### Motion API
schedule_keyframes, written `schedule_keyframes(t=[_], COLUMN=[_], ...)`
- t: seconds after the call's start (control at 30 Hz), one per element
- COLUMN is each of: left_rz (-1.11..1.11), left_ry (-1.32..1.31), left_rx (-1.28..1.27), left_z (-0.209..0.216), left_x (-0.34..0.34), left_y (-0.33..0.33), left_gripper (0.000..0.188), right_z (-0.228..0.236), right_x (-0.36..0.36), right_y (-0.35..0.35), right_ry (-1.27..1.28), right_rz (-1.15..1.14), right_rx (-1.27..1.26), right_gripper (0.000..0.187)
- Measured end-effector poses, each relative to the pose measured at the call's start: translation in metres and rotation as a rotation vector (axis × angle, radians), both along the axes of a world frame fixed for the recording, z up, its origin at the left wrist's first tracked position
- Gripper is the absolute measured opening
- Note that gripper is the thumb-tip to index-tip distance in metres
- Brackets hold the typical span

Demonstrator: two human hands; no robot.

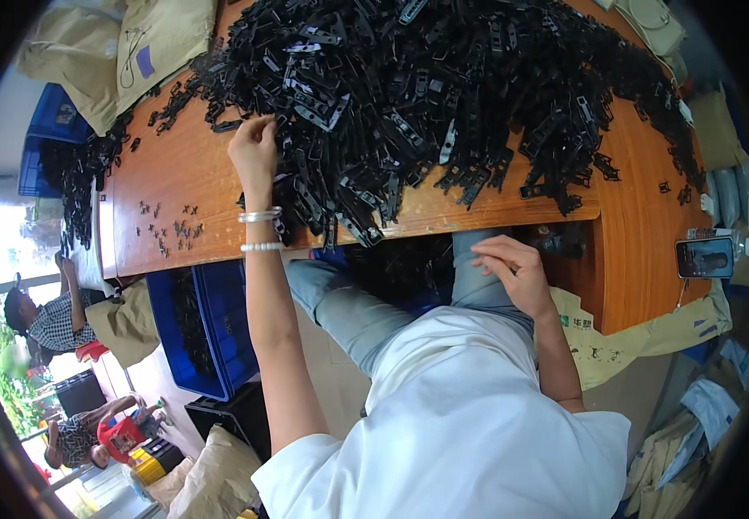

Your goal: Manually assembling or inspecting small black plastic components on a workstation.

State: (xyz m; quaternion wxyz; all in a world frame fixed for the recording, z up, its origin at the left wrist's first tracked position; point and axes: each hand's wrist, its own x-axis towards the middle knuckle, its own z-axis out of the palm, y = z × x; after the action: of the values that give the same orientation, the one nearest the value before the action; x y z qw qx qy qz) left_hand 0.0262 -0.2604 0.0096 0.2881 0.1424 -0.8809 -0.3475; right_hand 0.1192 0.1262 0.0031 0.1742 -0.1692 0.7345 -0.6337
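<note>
A large heap of small black plastic parts (409, 112) covers the far half of the wooden table (556, 223). My left hand (255, 156), with bracelets at the wrist, reaches to the heap's left edge. Its fingers are curled and pressed together; what they hold, if anything, cannot be made out. A black part (227, 126) lies right beside those fingertips. Over my lap, just off the table's near edge, my right hand (517, 272) hangs with its fingers loosely stretched, the thumb apart, and nothing visible in them.
Small dark bits (167, 229) lie scattered on the table's left. Blue crates (218, 329) with black parts stand below that side. A phone (704, 259) rests at far right, near a yellowish sack (625, 333). Other people (54, 320) are at the left, beyond the crates.
</note>
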Motion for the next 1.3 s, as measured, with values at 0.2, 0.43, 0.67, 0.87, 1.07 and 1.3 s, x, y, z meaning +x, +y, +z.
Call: schedule_keyframes(t=[0.2,0.43,0.67,0.87,1.07,1.3], left_rz=[0.206,0.186,-0.007,-0.221,-0.533,-0.651], left_ry=[-0.059,-0.327,-0.044,-0.026,-0.225,-0.38], left_rx=[0.076,0.116,0.743,0.925,1.215,1.232], left_z=[0.003,0.002,0.032,0.054,0.052,0.025], left_x=[-0.06,-0.08,-0.016,0.025,0.055,0.073], left_y=[-0.014,-0.04,-0.006,0.077,0.146,0.207], left_gripper=[0.029,0.029,0.013,0.018,0.038,0.035], right_z=[-0.004,-0.001,-0.013,-0.011,-0.009,0.019], right_x=[0.008,0.007,-0.02,-0.045,-0.048,-0.034], right_y=[0.014,0.025,0.063,0.079,0.084,0.058], right_ry=[-0.059,-0.054,0.417,0.0,-0.168,-0.055], right_rz=[-0.033,-0.2,-0.847,-0.841,-0.813,-0.697], right_rx=[0.075,0.114,0.407,0.257,-0.009,-0.295], right_gripper=[0.017,0.012,0.007,0.014,0.017,0.013])
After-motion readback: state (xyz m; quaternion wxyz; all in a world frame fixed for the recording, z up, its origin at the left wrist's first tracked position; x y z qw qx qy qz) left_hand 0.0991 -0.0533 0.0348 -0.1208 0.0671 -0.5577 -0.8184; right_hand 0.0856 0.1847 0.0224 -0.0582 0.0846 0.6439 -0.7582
